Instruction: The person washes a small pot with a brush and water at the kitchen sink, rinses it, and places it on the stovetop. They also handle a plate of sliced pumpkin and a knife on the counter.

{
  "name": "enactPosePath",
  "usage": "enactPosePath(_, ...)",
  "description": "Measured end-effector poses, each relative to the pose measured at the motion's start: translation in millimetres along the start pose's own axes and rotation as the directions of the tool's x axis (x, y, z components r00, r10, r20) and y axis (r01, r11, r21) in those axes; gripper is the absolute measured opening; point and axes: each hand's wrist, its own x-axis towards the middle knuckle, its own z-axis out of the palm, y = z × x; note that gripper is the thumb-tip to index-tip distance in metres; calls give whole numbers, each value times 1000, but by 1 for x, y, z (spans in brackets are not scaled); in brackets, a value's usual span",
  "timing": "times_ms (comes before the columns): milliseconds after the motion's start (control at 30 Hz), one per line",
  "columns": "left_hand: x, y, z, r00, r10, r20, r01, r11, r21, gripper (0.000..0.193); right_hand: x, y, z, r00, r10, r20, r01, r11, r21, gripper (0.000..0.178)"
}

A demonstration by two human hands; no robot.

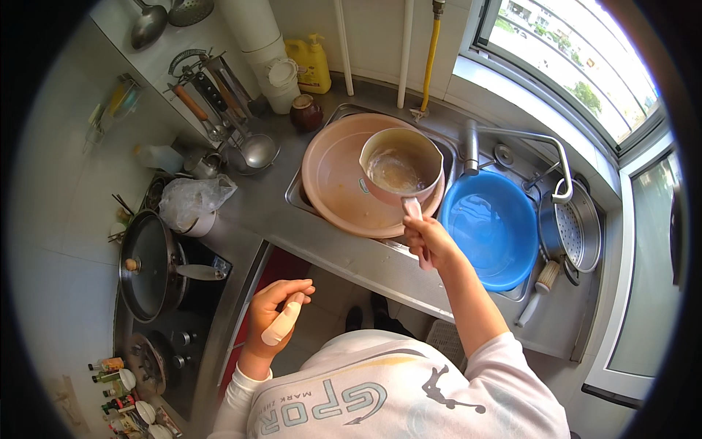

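Note:
My right hand [431, 240] is closed round the pink handle of a small saucepan [398, 162]. The pan has a pouring lip, and a cloudy residue or a little liquid shows at its bottom. It hangs over a wide tan plastic basin [333, 179] set in the steel sink. Held in front of my body, my left hand [274, 316] has its fingers stretched forward, slightly curved. A pale cream covering, like a bandage, runs along its thumb. I see nothing gripped in that hand.
Right of the tan basin sits a blue basin [491, 230] under the faucet [523, 135]. A steel steamer pot [574, 227] and a brush [545, 282] are farther right. A lidded frying pan [150, 263] stands on the left stove. A yellow pump bottle [311, 66] is behind.

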Motion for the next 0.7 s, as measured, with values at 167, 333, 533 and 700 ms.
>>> enactPosePath(167, 0, -5, 1, 998, -51, 32, 52, 999, -5, 23, -11, -2, 6, 1000, 0, -10, 0, 1000, 31, 18)
enactPosePath(333, -4, -9, -3, 999, -28, 46, 29, 999, -32, 25, -5, -2, -6, 998, -45, -32, 45, 999, -8, 18)
enactPosePath(533, -2, -16, 3, 994, -94, 63, 99, 990, -95, 25, -26, -2, 14, 1000, -3, -13, 4, 998, 63, 16)
enactPosePath(700, 9, 1, 10, 991, -44, 126, 48, 999, -26, 25, -30, -9, -19, 997, -64, -50, 68, 993, 99, 15)
